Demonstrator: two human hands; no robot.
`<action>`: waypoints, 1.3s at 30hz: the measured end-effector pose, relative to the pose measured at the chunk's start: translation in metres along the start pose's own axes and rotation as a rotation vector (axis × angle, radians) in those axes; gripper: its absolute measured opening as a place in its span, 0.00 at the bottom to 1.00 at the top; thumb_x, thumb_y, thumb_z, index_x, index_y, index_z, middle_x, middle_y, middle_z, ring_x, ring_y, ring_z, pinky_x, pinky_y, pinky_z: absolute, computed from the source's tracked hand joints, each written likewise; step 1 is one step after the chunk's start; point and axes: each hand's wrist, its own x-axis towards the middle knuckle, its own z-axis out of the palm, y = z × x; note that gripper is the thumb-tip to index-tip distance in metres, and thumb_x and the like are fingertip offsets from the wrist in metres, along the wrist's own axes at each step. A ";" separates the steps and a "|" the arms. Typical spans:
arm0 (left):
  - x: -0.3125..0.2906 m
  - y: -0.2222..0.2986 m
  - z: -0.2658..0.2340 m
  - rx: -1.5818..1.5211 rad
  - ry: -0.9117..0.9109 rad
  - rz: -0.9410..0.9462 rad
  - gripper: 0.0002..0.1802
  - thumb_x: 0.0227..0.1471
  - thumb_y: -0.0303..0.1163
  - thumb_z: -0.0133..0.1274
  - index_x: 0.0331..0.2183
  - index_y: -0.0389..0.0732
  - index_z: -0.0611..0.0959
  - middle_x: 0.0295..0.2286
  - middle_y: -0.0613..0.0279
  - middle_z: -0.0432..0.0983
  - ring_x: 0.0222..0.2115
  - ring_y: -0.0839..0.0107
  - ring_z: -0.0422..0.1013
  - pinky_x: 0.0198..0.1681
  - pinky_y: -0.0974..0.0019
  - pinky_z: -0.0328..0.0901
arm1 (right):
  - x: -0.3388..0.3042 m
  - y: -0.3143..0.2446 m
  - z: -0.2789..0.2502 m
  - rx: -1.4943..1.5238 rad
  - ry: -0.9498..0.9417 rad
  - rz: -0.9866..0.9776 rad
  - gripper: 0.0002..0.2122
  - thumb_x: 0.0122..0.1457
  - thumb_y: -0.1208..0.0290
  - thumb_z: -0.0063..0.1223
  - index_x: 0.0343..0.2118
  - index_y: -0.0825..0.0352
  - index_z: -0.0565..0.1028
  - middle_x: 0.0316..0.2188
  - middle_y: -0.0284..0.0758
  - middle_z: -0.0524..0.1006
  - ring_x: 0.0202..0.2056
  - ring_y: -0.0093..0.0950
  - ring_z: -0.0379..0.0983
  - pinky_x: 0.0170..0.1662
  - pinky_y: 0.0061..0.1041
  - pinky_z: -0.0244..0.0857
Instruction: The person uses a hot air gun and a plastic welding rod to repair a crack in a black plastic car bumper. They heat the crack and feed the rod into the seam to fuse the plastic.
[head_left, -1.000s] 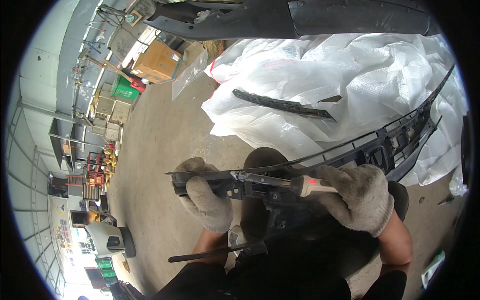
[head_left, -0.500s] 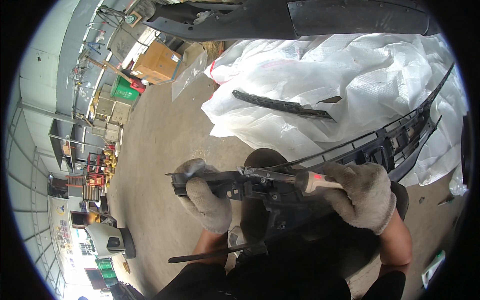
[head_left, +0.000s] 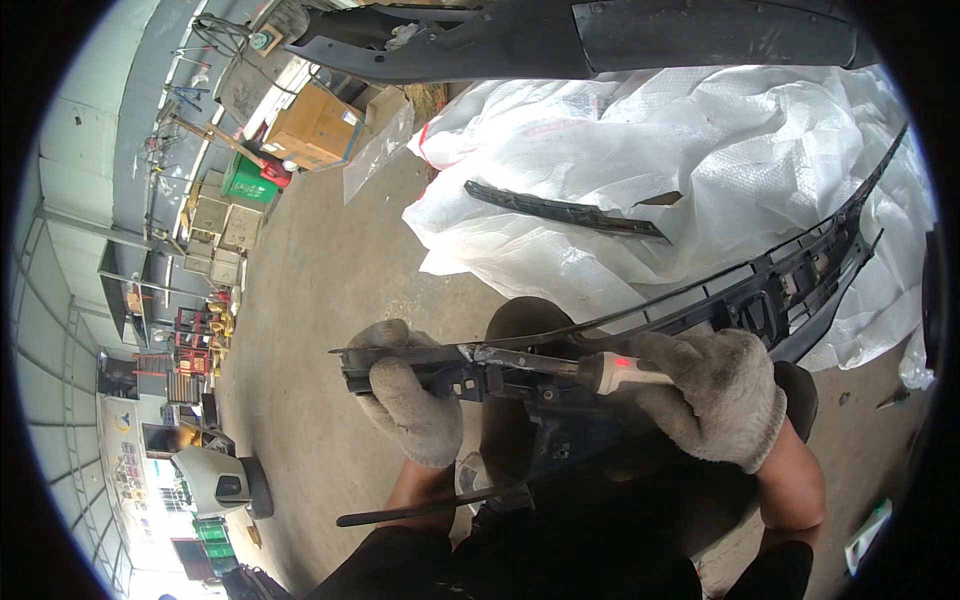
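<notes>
Across my lap lies a long black plastic car grille (head_left: 555, 400) with slots, tabs and screw holes. My left hand (head_left: 405, 395), in a fuzzy grey glove, is closed around its left end. In my right hand (head_left: 715, 395), gloved the same way, is a beige-handled tool (head_left: 620, 373) with a long, narrow metal shaft. The shaft lies nearly flat along the grille's upper edge, its end pointing toward my left hand. Whether the tip touches the plastic is hard to tell. My right fingers wrap the handle and are partly hidden.
White plastic wrap (head_left: 560, 150) covers a heap ahead, with a loose black trim strip (head_left: 560, 210) on it. A large dark bumper panel (head_left: 700, 38) spans the far side. At the left stand a cardboard box (head_left: 312, 125), a green bin (head_left: 248, 178) and a white car part (head_left: 210, 480).
The tool has slid left along the grille's upper edge, and my right hand has shifted slightly left with it. My left hand keeps its hold in the same place.
</notes>
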 end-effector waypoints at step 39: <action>-0.001 0.000 -0.005 -0.088 -0.027 -0.048 0.28 0.55 0.55 0.48 0.41 0.38 0.70 0.25 0.62 0.67 0.24 0.75 0.66 0.25 0.73 0.64 | 0.000 -0.003 0.000 0.059 0.014 0.037 0.16 0.52 0.62 0.58 0.41 0.66 0.75 0.19 0.36 0.76 0.18 0.33 0.73 0.25 0.30 0.66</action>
